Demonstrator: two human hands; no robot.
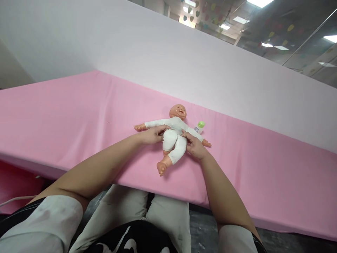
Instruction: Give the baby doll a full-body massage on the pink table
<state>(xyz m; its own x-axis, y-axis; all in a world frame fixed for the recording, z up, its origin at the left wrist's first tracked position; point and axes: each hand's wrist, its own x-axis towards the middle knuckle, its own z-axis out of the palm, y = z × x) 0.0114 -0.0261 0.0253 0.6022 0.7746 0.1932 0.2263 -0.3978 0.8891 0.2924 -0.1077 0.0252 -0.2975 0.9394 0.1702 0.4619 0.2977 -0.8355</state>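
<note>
A baby doll with a white cloth body lies face up on the pink-covered table, its head toward the wall and its arms spread. One leg is bent and partly tucked behind the other. My left hand grips the left side of the doll's waist and hip, its fingertips on the cloth. On the other side of the hips, my right hand holds the doll with its fingers curled onto the body. A small clear bottle with a green cap lies beside the doll's arm on the right.
A white wall rises behind the table, with a window above it. The table's front edge runs just before my legs. A red object and a white cable are at the lower left.
</note>
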